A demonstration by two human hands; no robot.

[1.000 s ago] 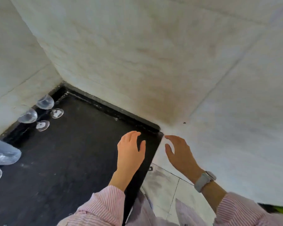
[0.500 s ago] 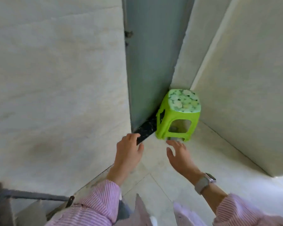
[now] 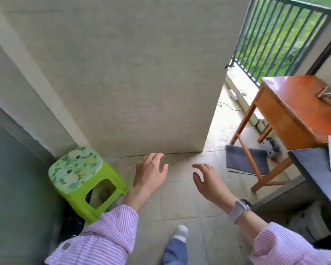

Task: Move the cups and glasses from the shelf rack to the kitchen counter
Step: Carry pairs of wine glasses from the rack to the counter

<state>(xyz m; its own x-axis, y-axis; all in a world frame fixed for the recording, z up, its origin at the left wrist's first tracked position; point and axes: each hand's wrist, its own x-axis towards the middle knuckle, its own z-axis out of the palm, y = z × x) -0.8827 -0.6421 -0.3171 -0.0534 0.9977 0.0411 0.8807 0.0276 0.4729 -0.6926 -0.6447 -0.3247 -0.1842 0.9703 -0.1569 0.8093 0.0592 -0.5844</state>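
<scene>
Cups and glasses aren't anywhere in our view; both our left hand (image 3: 151, 174) and right hand (image 3: 208, 180) hang spread and empty over tiled floor (image 3: 182, 203), green stool (image 3: 82, 178) left, orange bench (image 3: 294, 109) right.

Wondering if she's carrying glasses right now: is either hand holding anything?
No. The left hand and right hand are both open and empty, fingers spread above the floor.
</scene>
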